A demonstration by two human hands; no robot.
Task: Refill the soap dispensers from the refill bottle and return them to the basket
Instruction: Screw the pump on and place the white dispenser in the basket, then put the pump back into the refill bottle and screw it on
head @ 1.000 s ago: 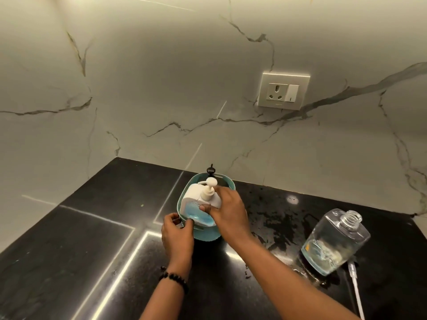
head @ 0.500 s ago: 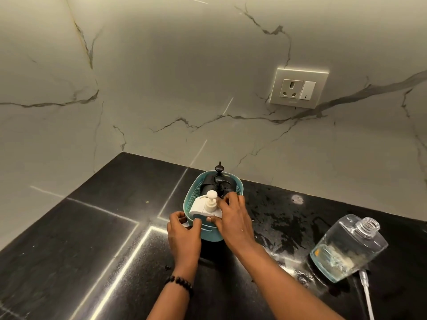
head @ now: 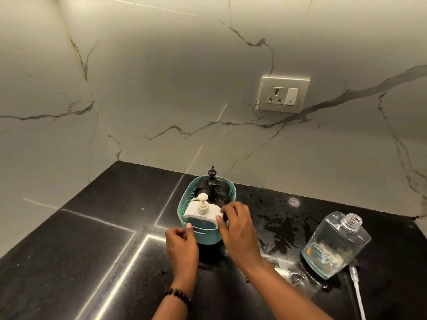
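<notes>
Steadying the basket (head: 203,235), the left hand (head: 182,244) pinches its near rim; the right hand (head: 238,229) fingertips touch the white dispenser (head: 202,214), now seated lower than before.

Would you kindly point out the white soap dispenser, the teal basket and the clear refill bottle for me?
white soap dispenser (head: 201,213): head view, top of its white body beside the pump.
teal basket (head: 209,236): head view, near outer wall.
clear refill bottle (head: 335,245): head view, middle of its transparent body.

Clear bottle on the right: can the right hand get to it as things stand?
Probably yes. The right hand only touches the white dispenser in the basket; bare wet counter lies between it and the clear bottle.
</notes>
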